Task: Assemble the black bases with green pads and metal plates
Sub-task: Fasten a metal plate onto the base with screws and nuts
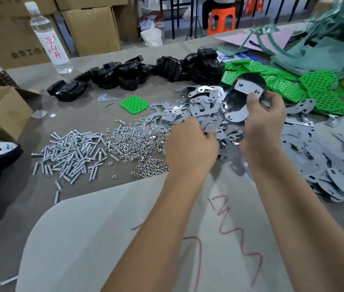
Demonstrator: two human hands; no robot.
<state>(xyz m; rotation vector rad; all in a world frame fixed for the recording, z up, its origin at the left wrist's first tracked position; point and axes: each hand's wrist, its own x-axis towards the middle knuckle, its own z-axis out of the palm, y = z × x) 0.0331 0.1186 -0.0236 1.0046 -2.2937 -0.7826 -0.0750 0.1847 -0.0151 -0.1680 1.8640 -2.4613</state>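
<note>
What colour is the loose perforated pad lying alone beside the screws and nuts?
Bright green, with a grid of small holes; the pad shows clearly in the head view.

grey table point(40, 207) | cardboard boxes point(91, 28) behind | orange stool point(221, 20) on floor beyond

A clear water bottle point(49, 36) with red writing stands upright at eleven o'clock. Behind it are brown cardboard boxes point(92, 28). An open cardboard box point(0, 111) sits at nine o'clock. An orange plastic stool point(221, 21) stands on the floor at one o'clock. A pale sheet point(95, 239) with red squiggly lines lies at six o'clock.
</note>
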